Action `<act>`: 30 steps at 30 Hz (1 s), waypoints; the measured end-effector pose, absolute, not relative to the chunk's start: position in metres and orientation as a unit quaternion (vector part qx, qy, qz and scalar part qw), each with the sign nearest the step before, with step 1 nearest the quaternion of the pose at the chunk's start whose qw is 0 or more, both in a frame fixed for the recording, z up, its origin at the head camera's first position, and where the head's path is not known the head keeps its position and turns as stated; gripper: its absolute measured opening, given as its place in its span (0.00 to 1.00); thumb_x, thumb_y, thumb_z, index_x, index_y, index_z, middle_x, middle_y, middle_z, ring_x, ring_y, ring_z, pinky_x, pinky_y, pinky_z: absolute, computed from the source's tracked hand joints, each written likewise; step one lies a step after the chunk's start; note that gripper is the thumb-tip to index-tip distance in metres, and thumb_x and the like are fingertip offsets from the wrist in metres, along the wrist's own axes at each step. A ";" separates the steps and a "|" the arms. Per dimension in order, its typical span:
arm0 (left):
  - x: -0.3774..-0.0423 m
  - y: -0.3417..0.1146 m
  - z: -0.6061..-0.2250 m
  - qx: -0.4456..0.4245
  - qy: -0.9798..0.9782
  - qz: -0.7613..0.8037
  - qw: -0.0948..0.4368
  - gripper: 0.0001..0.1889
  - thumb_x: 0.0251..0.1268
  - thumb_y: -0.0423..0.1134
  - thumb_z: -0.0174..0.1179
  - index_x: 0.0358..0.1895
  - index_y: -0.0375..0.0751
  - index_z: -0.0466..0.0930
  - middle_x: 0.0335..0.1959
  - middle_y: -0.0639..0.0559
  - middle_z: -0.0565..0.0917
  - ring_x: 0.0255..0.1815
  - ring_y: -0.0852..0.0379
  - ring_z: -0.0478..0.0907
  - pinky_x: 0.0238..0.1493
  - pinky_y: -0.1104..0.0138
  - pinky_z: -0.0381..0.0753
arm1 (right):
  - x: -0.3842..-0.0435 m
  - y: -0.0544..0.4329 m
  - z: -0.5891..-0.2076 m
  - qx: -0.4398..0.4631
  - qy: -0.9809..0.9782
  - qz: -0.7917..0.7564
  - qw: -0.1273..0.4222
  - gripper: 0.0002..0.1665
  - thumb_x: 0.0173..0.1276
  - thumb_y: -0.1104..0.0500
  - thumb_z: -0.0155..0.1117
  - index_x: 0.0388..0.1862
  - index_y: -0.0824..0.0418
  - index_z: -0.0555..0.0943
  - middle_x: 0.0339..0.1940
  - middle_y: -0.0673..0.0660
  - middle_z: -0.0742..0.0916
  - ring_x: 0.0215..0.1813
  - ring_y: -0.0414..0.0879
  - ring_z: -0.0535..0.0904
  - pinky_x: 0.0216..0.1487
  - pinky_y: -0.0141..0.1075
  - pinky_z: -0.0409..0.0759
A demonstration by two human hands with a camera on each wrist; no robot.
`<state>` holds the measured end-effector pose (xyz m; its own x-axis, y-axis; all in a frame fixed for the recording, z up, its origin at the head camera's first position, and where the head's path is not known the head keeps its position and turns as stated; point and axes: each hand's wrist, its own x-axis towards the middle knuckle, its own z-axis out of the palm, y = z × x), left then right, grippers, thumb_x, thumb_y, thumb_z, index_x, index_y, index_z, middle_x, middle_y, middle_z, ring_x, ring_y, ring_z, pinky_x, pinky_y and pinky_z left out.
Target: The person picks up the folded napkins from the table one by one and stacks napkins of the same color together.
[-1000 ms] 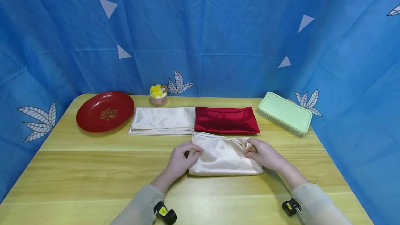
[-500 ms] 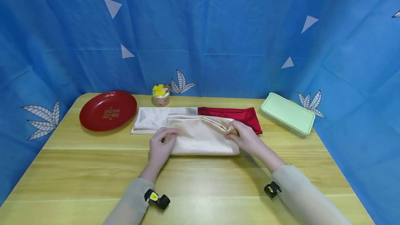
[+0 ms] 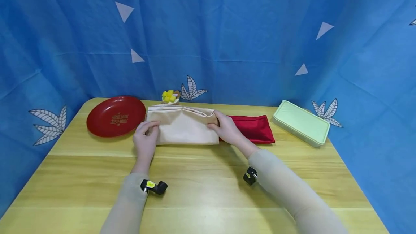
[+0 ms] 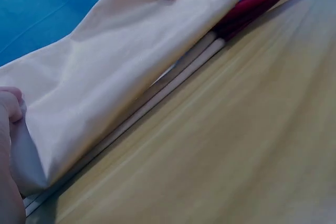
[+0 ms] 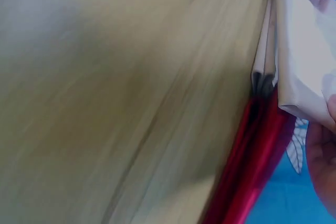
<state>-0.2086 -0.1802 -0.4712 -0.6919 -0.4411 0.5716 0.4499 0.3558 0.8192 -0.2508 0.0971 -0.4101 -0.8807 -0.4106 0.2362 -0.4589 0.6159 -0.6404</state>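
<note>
A folded cream satin cloth (image 3: 186,127) is held between both hands, close over a folded white cloth (image 4: 181,77) whose edges show beneath it in the wrist views. My left hand (image 3: 145,138) pinches its left end, thumb in front. At the right end my right hand (image 3: 226,127) grips the upper corner, the thumb lying on the face of the cloth. A folded red satin cloth (image 3: 255,129) lies flat to the right, partly behind the right hand. In the head view the cream cloth hides nearly all of the white one.
A red oval plate (image 3: 107,118) stands at the back left, near the left hand. Behind the cream cloth is a small cup (image 3: 170,97) with yellow cubes on top. A light green lidded box (image 3: 300,122) sits at the back right, before the blue curtain (image 3: 240,39).
Both hands have carried the cream cloth left and away from the body, from in front of the red cloth to over the white one. More of the red cloth now shows than half a second ago.
</note>
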 end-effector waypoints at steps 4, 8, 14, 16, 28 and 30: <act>-0.211 -0.192 -0.470 0.031 -0.742 -0.537 0.400 0.06 0.58 0.27 0.63 0.34 0.37 0.89 0.35 0.47 0.84 0.34 0.60 0.74 0.34 0.75 0.70 | -0.259 0.078 -0.416 0.217 -0.898 0.383 0.003 0.14 0.64 0.57 0.67 0.40 0.60 0.72 0.32 0.54 0.80 0.34 0.45 0.76 0.32 0.36 0.73; -0.213 -0.197 -0.469 0.060 -0.772 -0.503 0.384 0.06 0.59 0.28 0.62 0.35 0.38 0.89 0.36 0.49 0.84 0.34 0.59 0.75 0.33 0.77 0.70 | -0.264 0.067 -0.419 0.204 -0.901 0.381 -0.016 0.13 0.66 0.57 0.65 0.43 0.60 0.72 0.32 0.53 0.80 0.33 0.45 0.75 0.33 0.35 0.74; -0.218 -0.202 -0.468 0.053 -0.801 -0.474 0.361 0.07 0.60 0.27 0.61 0.37 0.36 0.88 0.38 0.46 0.84 0.38 0.52 0.78 0.37 0.70 0.74 | -0.264 0.062 -0.417 0.192 -0.901 0.389 -0.014 0.17 0.67 0.60 0.64 0.51 0.61 0.72 0.37 0.55 0.81 0.36 0.46 0.76 0.38 0.37 0.76; -0.219 -0.203 -0.469 0.045 -0.818 -0.463 0.337 0.08 0.60 0.27 0.60 0.40 0.35 0.87 0.41 0.43 0.83 0.42 0.48 0.79 0.43 0.63 0.76 | -0.264 0.062 -0.417 0.181 -0.900 0.396 -0.010 0.18 0.67 0.61 0.63 0.53 0.62 0.72 0.39 0.56 0.82 0.38 0.47 0.76 0.40 0.37 0.76; -0.221 -0.204 -0.471 0.018 -0.890 -0.375 0.260 0.16 0.63 0.25 0.57 0.53 0.28 0.79 0.54 0.33 0.75 0.58 0.37 0.69 0.60 0.49 0.67 | -0.266 0.069 -0.427 0.147 -0.891 0.430 -0.015 0.28 0.67 0.62 0.63 0.62 0.62 0.65 0.46 0.58 0.81 0.38 0.47 0.79 0.38 0.36 0.80; -0.220 -0.203 -0.470 0.020 -0.896 -0.355 0.266 0.15 0.63 0.26 0.57 0.53 0.30 0.79 0.54 0.36 0.76 0.57 0.39 0.69 0.58 0.49 0.69 | -0.265 0.071 -0.430 0.157 -0.888 0.431 -0.018 0.30 0.66 0.62 0.64 0.64 0.63 0.64 0.49 0.59 0.80 0.39 0.48 0.79 0.39 0.36 0.80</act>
